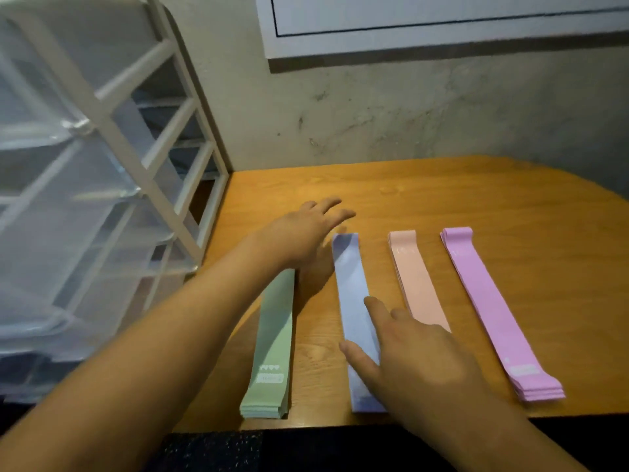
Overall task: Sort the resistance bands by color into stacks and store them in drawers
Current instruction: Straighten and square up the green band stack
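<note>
Several stacks of resistance bands lie side by side on the wooden table (476, 199): green (274, 349), blue (354, 287), peach (417, 284) and pink (493, 311). My left hand (306, 233) hovers with spread fingers over the far end of the green stack, beside the blue one. My right hand (415, 356) rests with straight fingers on the near half of the blue stack and covers part of it. Neither hand holds a band.
A white-framed unit of clear plastic drawers (102, 185) stands at the left edge of the table. A grey wall and a white board (442, 22) lie behind. The table's near edge runs just below the stacks.
</note>
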